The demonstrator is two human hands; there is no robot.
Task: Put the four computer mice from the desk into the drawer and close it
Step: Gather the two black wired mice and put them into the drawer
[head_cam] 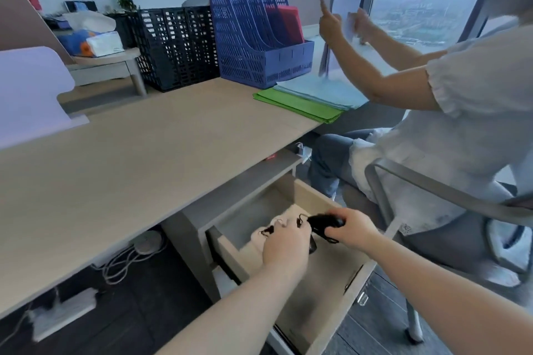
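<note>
Both hands hang over the open drawer [305, 190] so the load can drop straight in. The right hand [350, 229] has its grip pinching a black mouse [323, 223]; the left hand [284, 245] is curled around something dark, only partly visible. The table [138, 158] shows no mice.

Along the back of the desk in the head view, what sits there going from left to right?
Lilac divider panel → black mesh file rack → blue file rack → green folders, with pale blue ones lying partly over them.
</note>
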